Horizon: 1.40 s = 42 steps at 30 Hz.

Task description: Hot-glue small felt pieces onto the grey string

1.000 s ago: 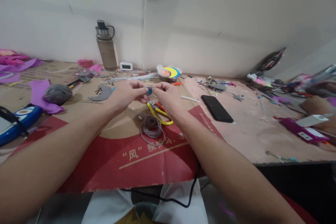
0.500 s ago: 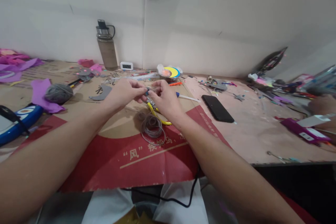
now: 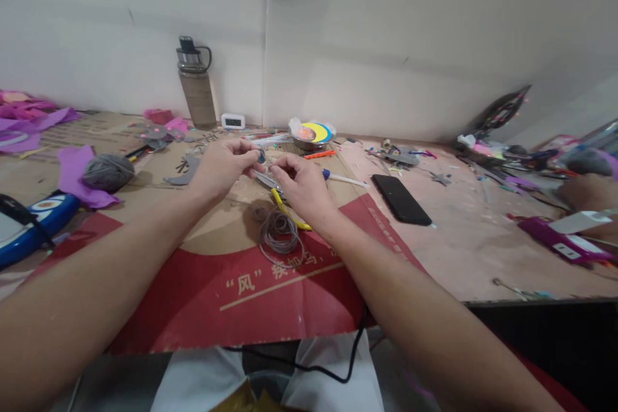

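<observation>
My left hand (image 3: 226,164) is closed in a pinch on a small dark blue-grey piece (image 3: 261,156), too small to make out well. Just to its right, my right hand (image 3: 302,185) has thumb and forefinger pressed together; whatever lies between them is hidden. A small gap separates the two hands. Below them, partly covered by my right hand, lie scissors with yellow handles (image 3: 279,199). A loose coil of grey cord (image 3: 280,233) rests nearer to me on the red-printed cardboard (image 3: 193,302).
Behind my hands stand a metal bowl (image 3: 305,141), a small white clock (image 3: 233,121) and a water bottle (image 3: 199,93). Grey yarn (image 3: 108,171) lies left, a black phone (image 3: 400,199) right. At far right, another person's hand (image 3: 586,196) is near a purple device (image 3: 555,238).
My hands have moved apart, the right one slightly down and toward me. The small blue-grey piece stays in my left fingers, and the scissor blades show more between the hands.
</observation>
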Motion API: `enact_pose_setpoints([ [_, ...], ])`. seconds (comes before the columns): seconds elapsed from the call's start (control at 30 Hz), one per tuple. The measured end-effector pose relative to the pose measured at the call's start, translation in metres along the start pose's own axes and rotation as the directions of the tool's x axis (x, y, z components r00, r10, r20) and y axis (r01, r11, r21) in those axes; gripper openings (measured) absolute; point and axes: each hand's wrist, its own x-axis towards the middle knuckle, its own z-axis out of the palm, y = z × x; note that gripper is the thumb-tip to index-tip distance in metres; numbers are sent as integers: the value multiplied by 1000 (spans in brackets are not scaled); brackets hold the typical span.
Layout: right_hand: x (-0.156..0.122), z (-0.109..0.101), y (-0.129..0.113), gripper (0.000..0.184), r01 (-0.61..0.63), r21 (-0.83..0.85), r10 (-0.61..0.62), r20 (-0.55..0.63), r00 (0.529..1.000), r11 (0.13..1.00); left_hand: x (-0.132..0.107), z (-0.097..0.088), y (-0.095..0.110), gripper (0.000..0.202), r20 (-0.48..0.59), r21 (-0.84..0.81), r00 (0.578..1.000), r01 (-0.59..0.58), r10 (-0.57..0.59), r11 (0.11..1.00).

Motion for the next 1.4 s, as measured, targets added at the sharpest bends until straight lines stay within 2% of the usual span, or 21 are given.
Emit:
enact_pose_setpoints([
  [0.1,2,-1,4,18,-58,25,58,-12,998,998,-1,3,0,7,41,-166,996,87,-81,982],
  [0.23,4,-2,8,19,-134,61,136,-17,991,989,-2,5,2,8,77,-229,989,140,-125,963],
  [0.4,3,1,3,23,-145,183,150,-15,989,972,-6,7,4,7,45,-97,998,56,-51,994],
  [0.5,2,2,0,27,-144,222,153,-27,988,964,-10,9,8,5,102,-3,994,38,-38,999],
  [0.67,3,-2,-4,11,-110,170,127,-90,988,979,-14,11,12,7,182,79,981,51,-65,996],
  [0.77,4,-4,-7,13,-134,172,153,-105,983,976,-13,11,10,5,202,11,976,77,-78,997],
  [0.9,5,-4,-7,13,-140,214,166,-107,980,967,-10,11,6,4,225,-153,965,173,-137,973],
  [1.0,6,-3,-4,14,-132,205,153,-88,984,970,-8,10,5,6,189,-181,964,224,-189,958],
  [1.13,5,0,3,18,-130,226,143,-38,989,965,-5,7,4,7,106,-186,976,209,-192,960],
  [1.27,1,2,5,16,-39,154,35,31,999,987,-3,4,2,6,46,-168,989,149,-144,974],
  [1.4,-2,2,4,15,-13,33,11,63,998,999,0,2,-3,6,11,-63,997,71,-71,995],
])
